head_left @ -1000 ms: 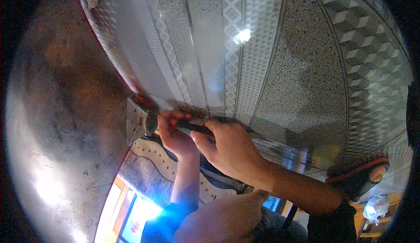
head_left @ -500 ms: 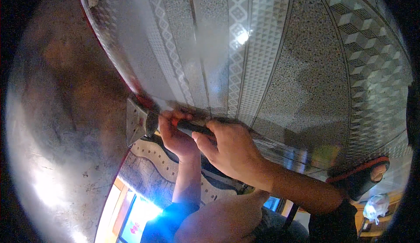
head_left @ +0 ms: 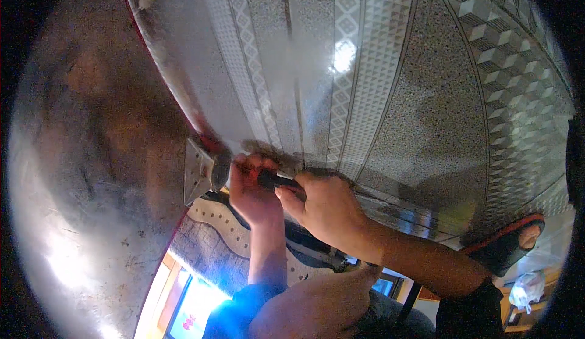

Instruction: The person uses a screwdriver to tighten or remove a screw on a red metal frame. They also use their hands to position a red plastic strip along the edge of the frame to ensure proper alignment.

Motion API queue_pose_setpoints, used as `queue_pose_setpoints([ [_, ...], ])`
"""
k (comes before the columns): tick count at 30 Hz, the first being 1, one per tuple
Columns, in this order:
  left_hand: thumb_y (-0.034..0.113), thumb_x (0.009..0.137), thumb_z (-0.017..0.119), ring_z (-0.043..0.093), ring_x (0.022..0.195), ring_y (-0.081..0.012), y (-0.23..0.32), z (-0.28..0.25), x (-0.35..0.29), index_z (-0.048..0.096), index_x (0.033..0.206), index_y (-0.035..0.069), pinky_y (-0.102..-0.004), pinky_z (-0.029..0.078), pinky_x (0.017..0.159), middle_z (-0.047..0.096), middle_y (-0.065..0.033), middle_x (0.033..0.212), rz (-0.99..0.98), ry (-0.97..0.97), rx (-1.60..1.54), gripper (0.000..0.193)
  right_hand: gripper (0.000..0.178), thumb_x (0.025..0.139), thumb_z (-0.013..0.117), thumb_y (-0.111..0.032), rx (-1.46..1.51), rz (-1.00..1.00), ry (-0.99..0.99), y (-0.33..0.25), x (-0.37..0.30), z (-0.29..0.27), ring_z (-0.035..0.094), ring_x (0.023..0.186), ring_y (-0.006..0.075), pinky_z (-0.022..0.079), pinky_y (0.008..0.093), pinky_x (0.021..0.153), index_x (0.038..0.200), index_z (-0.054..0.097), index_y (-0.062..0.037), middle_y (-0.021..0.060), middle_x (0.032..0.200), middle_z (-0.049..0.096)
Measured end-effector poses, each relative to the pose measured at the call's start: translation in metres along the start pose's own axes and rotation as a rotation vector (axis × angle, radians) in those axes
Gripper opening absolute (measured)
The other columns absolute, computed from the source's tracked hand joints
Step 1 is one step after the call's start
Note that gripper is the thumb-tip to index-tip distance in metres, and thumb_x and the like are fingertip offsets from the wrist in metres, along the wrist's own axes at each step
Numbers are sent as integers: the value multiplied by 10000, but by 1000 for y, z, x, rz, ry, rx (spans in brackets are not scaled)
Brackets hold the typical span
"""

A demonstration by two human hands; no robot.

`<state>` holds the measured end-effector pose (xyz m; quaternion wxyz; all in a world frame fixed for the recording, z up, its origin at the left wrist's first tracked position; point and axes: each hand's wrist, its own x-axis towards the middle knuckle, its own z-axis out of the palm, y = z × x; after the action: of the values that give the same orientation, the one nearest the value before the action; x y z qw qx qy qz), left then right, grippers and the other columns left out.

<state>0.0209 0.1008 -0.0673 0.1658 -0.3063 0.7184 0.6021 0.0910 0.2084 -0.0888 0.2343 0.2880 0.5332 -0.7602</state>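
Observation:
My right hand point(head_left: 334, 208) is closed round a dark, handle-like object point(head_left: 277, 180), with the thumb lying along it. Just left of it, my left hand point(head_left: 255, 189) has its fingers curled near the object's far end. A dim reddish patch shows among those fingers, and what they grip is hidden. Beside my left hand, a metal bracket with holes point(head_left: 198, 167) is fixed at the edge of a large, dull metal panel point(head_left: 103, 156). A dark rounded part point(head_left: 220, 169) sits against this bracket.
Patterned grey floor tiles point(head_left: 436, 95) spread beyond my hands. A foot in a black sandal with red trim point(head_left: 509, 244) rests at the right. Below my hands is a pale curved strip with holes point(head_left: 228, 224). A white plastic bag point(head_left: 527, 290) lies at the lower right.
The whole scene has shifted slightly to the right in the picture. Both hands keep their closed grip, and the dark object sits between them as before.

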Motion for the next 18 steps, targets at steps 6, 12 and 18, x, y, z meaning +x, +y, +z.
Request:
queue_pose_setpoints([
  [6, 261, 901, 358, 356, 502, -115, 23, -2, 14, 364, 652, 124, -268, 340, 549, 334, -1, 557, -280, -141, -360, 285, 413, 801, 534, -373, -155, -73, -5, -3, -6, 2, 579, 513, 353, 464, 440, 453, 706, 554, 28, 213, 572, 562],
  [12, 215, 880, 357, 198, 392, -89, 15, -3, 27, 263, 567, 146, -235, 231, 413, 196, 26, 464, -190, -150, -276, 335, 372, 764, 583, -372, -495, -428, 145, 1, 0, 0, 554, 440, 276, 446, 387, 380, 846, 529, -12, 152, 662, 570],
  [18, 186, 872, 362, 202, 380, -85, 16, -4, 21, 259, 566, 149, -247, 241, 406, 203, 30, 460, -247, -164, -509, 326, 388, 814, 548, -414, 802, 553, -767, 4, 9, -25, 401, 336, 84, 292, 246, 278, 854, 546, -28, 57, 597, 525],
])
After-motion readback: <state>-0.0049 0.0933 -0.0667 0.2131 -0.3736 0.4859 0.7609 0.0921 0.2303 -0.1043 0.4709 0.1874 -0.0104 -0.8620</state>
